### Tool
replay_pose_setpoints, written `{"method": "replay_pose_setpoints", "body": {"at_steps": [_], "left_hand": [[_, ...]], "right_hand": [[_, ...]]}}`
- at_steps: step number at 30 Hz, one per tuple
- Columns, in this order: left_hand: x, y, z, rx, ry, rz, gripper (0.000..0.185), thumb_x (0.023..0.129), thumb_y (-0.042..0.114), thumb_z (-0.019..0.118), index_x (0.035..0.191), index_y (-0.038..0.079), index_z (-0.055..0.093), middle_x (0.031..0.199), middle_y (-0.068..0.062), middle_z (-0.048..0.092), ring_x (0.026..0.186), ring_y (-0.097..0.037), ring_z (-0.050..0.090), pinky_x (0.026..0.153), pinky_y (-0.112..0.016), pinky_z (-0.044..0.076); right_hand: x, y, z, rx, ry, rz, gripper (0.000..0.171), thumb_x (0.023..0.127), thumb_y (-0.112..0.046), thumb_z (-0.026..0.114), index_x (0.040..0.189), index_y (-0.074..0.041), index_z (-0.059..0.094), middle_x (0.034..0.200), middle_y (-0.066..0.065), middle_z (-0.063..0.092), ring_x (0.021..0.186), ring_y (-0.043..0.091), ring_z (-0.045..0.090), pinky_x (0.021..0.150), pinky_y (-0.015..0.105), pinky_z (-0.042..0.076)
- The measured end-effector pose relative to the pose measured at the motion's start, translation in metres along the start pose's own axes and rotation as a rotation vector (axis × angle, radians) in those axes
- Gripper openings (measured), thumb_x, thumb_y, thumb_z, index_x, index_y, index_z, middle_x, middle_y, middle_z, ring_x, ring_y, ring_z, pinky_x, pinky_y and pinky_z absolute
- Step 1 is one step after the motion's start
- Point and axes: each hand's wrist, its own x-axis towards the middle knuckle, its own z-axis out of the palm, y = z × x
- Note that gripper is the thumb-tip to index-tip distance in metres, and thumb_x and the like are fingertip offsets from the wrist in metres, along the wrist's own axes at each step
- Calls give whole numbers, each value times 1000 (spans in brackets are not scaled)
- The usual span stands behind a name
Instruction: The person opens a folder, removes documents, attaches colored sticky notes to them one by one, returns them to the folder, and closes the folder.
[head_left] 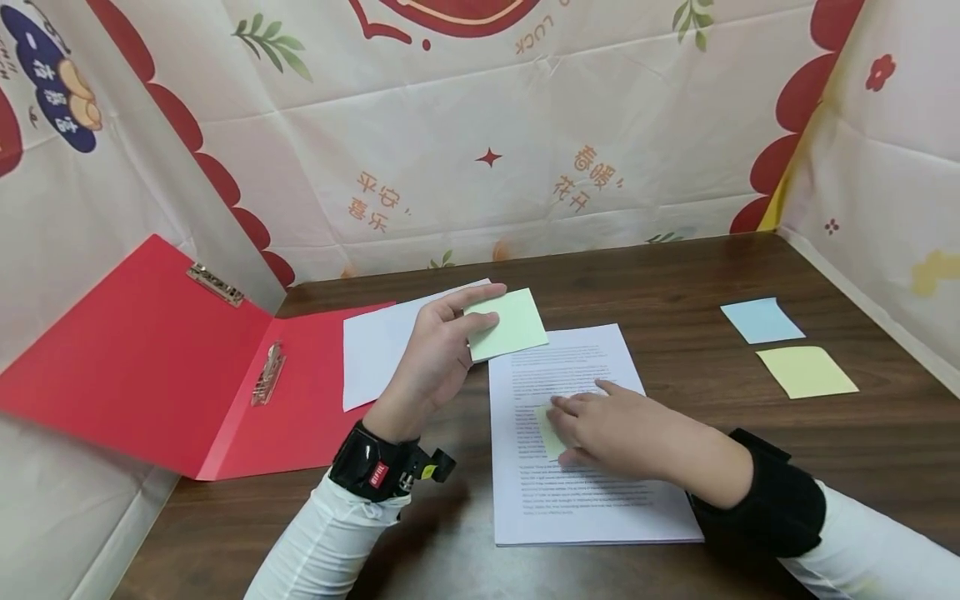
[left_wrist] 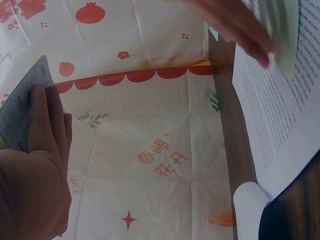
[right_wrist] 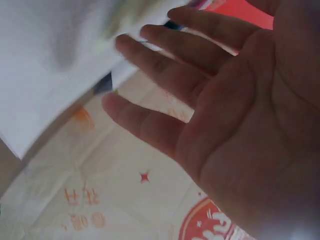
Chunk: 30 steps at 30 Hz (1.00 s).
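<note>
My left hand (head_left: 437, 350) pinches a pad of pale green sticky notes (head_left: 516, 323) between thumb and fingers, above the top edge of a stack of printed sheets (head_left: 536, 521). In the left wrist view the underside of the pad (left_wrist: 25, 102) shows printing. A single green sticky note (head_left: 550, 435) lies on the middle of the top printed sheet, partly hidden by my right hand (head_left: 626, 429). That hand is over the page with its fingers spread. The right wrist view shows its palm and extended fingers (right_wrist: 160, 70) holding nothing.
At the left stands an open red folder (head_left: 142, 358) with metal clips (head_left: 268, 373). White paper (head_left: 382, 346) lies partly over its right side. A blue sticky note (head_left: 761, 321) and a yellow one (head_left: 806, 372) lie on the wooden table (head_left: 847, 467) at right. Patterned cloth (head_left: 480, 108) hangs behind.
</note>
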Motion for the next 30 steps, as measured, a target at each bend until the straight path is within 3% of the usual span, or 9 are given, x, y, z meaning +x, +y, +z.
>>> {"method": "replay_pose_setpoints", "body": {"at_steps": [3,6,8,11,14,19,23,26,30], "left_hand": [[0,-2,-3,10,13,-5,43,102,-3,55,145,-5,60,159,-2,47,104,-12,71,85,-23,63],[0,-3,-5,14,20,-16,42,102,-3,56,145,-4,61,156,-4,51,104,-13,72,84,-23,64],[0,-4,-6,16,19,-24,43,103,-2,56,145,-3,61,153,-7,54,104,-13,72,85,-23,64],[0,-6,-7,19,15,-30,43,103,-2,56,146,-2,60,146,-12,58,104,-14,72,84,-24,64],[0,-9,-5,29,13,-48,43,103,-1,57,146,0,61,137,-12,63,101,-15,72,81,-25,64],[-2,-20,9,141,-34,-79,41,103,1,62,143,6,65,122,-9,69,94,-13,71,74,-26,62],[-6,-31,21,244,-129,-59,43,103,3,63,146,6,63,129,-14,69,91,-12,70,75,-27,62],[-6,-35,25,323,-187,-40,47,105,7,63,152,13,58,136,-17,67,96,-14,73,79,-30,65],[5,-35,15,465,-237,-16,52,108,15,62,158,22,47,145,-18,62,115,-27,75,92,-40,65]], "right_hand": [[-1,4,-3,-35,19,15,45,100,-43,73,125,-6,75,124,11,78,110,26,76,110,58,53],[-1,7,2,-85,47,-3,30,98,-38,77,100,-8,77,97,5,78,79,17,69,93,48,61],[0,9,5,-102,64,-16,25,97,-35,78,91,-11,75,87,1,75,68,13,58,82,42,60],[2,12,0,-61,97,4,19,100,-30,75,94,-12,75,86,-1,74,67,13,57,72,38,58],[2,19,-17,112,190,93,20,106,-27,66,107,-11,77,86,-2,74,71,12,60,71,37,59],[-9,32,-44,660,399,241,34,113,-28,53,123,-5,75,96,4,79,86,16,73,80,39,65],[-13,36,-49,995,358,288,37,110,-30,61,125,2,72,95,10,77,82,19,75,78,34,67],[-16,41,-49,1056,326,332,34,106,-27,68,120,3,73,86,9,75,76,20,73,75,33,67],[-36,56,-54,929,375,397,26,104,-25,71,109,0,74,77,5,73,71,17,72,70,28,63]]}}
